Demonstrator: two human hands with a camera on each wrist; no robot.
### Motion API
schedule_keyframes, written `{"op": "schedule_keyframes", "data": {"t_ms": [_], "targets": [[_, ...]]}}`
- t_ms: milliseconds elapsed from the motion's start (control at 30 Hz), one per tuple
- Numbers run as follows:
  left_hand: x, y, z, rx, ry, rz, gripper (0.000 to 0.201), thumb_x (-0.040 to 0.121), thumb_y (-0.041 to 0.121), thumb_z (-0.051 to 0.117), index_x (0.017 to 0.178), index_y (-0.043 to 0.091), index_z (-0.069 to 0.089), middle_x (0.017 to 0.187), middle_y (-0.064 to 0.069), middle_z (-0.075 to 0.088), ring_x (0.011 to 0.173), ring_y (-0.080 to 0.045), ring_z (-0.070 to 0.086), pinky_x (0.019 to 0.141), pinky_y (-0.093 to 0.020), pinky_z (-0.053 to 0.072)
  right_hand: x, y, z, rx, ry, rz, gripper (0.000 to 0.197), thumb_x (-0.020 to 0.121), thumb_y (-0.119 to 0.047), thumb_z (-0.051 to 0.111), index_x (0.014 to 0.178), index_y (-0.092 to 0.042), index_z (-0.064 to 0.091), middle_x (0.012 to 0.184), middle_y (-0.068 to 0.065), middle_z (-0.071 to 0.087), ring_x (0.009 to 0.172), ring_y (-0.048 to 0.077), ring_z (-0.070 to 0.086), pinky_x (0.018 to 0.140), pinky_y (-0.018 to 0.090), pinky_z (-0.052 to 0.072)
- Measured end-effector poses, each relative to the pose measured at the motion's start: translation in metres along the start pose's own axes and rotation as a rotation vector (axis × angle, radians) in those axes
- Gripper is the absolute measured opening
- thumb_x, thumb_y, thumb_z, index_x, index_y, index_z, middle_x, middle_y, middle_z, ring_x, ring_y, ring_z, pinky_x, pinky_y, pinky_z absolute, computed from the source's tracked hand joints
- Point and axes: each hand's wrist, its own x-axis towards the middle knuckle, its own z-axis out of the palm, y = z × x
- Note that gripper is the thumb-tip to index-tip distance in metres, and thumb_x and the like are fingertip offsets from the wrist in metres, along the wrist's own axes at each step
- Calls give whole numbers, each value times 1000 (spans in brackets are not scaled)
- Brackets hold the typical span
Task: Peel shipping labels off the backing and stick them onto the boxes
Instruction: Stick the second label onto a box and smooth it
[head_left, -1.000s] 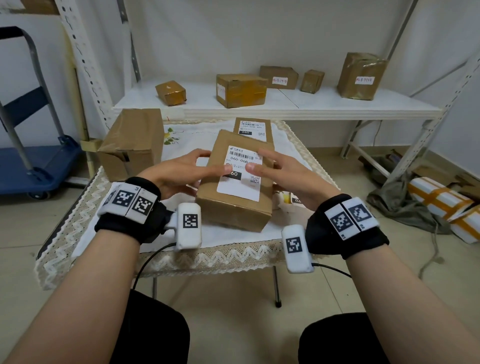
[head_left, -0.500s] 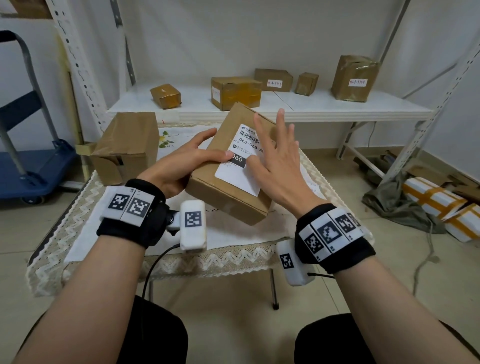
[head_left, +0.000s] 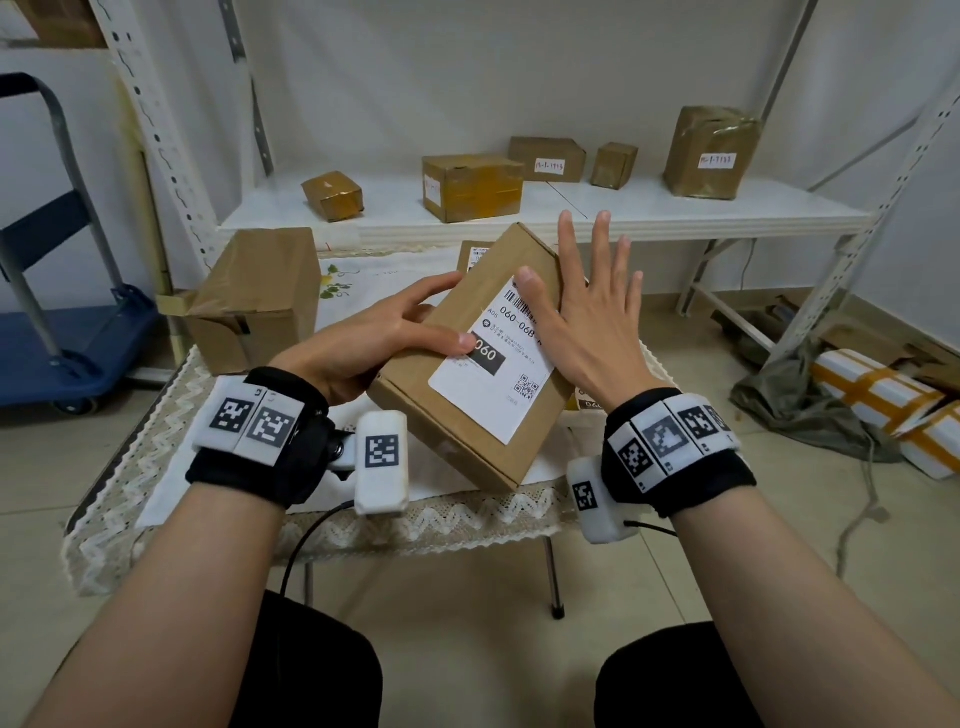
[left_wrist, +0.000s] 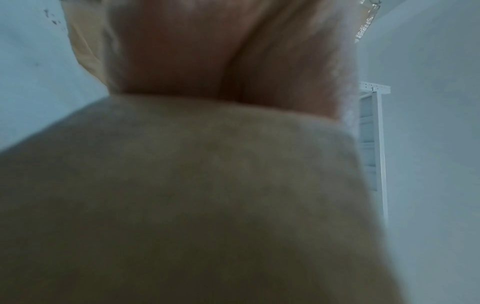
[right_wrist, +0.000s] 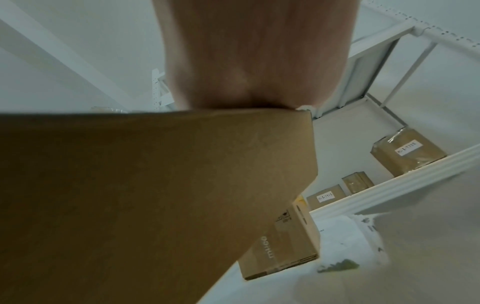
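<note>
From the head camera, a brown cardboard box (head_left: 467, 358) is held tilted above a small table with a lacy white cloth (head_left: 218, 525). A white paper shipping label with black bars and numbers (head_left: 496, 358) is stuck on the top face of the box. The left hand (head_left: 374, 343) grips the left side of the box, with the thumb curled on top and touching the edge of the label. The right hand (head_left: 587, 317) lies flat on the right part of the label, fingers straight and spread apart. A bigger brown cardboard box (head_left: 260, 296) sits on the table to the left. Another small brown box with a label (head_left: 475, 257) peeks out behind the held one. Behind the table, a white metal shelf (head_left: 571, 218) carries five taped brown parcels (head_left: 472, 187). A blue cart (head_left: 62, 353) stands on the floor at the left. From the left wrist camera, everything is blurry: the left hand (left_wrist: 228, 51) is at the top and the brown box (left_wrist: 182, 195) fills the lower part. From the right wrist camera, the palm of the right hand (right_wrist: 254, 55) presses on the top edge of the brown box (right_wrist: 142, 185), but the fingers cannot be seen there. Below it a printed brown box (right_wrist: 283, 246) lies on the table, and the shelf (right_wrist: 389, 185) with parcels (right_wrist: 407, 152) is at the right.
</note>
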Motion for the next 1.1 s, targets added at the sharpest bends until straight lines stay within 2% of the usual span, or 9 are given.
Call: {"op": "schedule_keyframes", "data": {"t_ms": [100, 200, 267, 433, 600, 733, 867, 1033, 1100], "targets": [[0, -1, -2, -28, -16, -8, 104, 54, 35, 87, 148, 45, 43, 133, -16, 65, 92, -31, 76, 63, -29, 61, 1, 3, -4, 131, -4, 82, 74, 103, -66, 20, 162, -36, -13, 169, 0, -26, 157, 28, -21, 125, 55, -13], [-1, -1, -5, -87, -3, -4, 90, 67, 25, 82, 148, 41, 45, 130, -12, 69, 88, -28, 76, 60, -30, 60, 2, 2, -11, 279, 74, 111, 71, 106, -61, 21, 163, -35, -14, 170, 1, -25, 158, 26, -18, 125, 57, -11], [0, 0, -7, -111, 28, 9, 85, 72, 24, 77, 149, 40, 44, 128, -10, 71, 88, -29, 77, 60, -30, 61, 1, -2, -12, 246, 125, 33, 71, 107, -59, 23, 163, -34, -12, 170, 1, -24, 158, 26, -18, 123, 55, -14], [4, -1, -3, -88, 78, 27, 96, 62, 32, 87, 147, 42, 45, 127, -10, 70, 98, -34, 75, 68, -34, 63, -9, -15, 0, 107, 65, -111, 73, 105, -62, 27, 164, -35, -7, 170, -2, -25, 156, 25, -24, 121, 48, -19], [8, -1, 4, -39, 96, 32, 90, 68, 33, 82, 147, 47, 42, 130, -15, 64, 98, -35, 75, 73, -36, 62, -13, -15, 14, 3, 49, -158, 72, 105, -63, 24, 164, -34, -5, 171, -1, -23, 157, 26, -23, 123, 50, -17], [8, -3, 5, -5, 66, 44, 99, 59, 37, 89, 146, 49, 43, 133, -14, 62, 102, -35, 74, 81, -41, 62, -8, -10, 14, 13, 69, -103, 72, 105, -64, 22, 164, -35, -6, 171, -1, -21, 157, 25, -21, 124, 50, -15], [6, -3, 3, 14, 37, 62, 104, 55, 40, 88, 148, 47, 42, 135, -12, 61, 106, -35, 73, 86, -45, 60, 0, -3, 5, 35, 94, -43, 72, 105, -63, 21, 164, -34, -9, 171, -1, -21, 157, 24, -21, 123, 50, -17], [5, -2, 3, 21, 33, 56, 104, 54, 40, 88, 147, 49, 42, 136, -11, 61, 105, -34, 73, 83, -43, 60, 2, 7, 0, 110, 118, 44, 71, 106, -62, 20, 163, -34, -12, 171, 1, -22, 158, 26, -19, 125, 55, -14], [4, -1, 3, 8, 52, 59, 103, 53, 41, 88, 146, 49, 43, 136, -12, 61, 104, -34, 74, 82, -42, 61, 0, 4, -2, 121, 146, 27, 70, 106, -61, 21, 163, -33, -11, 171, 1, -23, 158, 26, -19, 124, 54, -15]]}}
